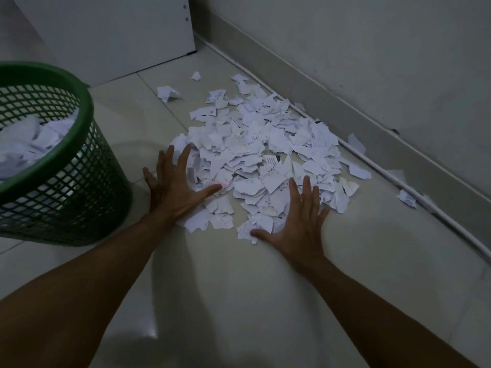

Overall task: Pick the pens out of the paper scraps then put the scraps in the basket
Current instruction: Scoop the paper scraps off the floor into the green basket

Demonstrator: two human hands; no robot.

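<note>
A pile of torn white paper scraps [265, 152] lies on the pale floor tiles near the wall. My left hand [175, 189] rests flat with fingers spread on the pile's near left edge. My right hand [297, 227] lies flat with fingers spread on the near right edge. Neither hand holds anything. A green mesh basket [79, 187] stands at the left, with paper scraps [29, 144] inside it. No pen shows in the pile.
A white cabinet panel [119, 35] stands at the back left. A skirting board [372, 128] and a thin white cable [398, 181] run along the wall at the right. Stray scraps [167, 92] lie apart from the pile.
</note>
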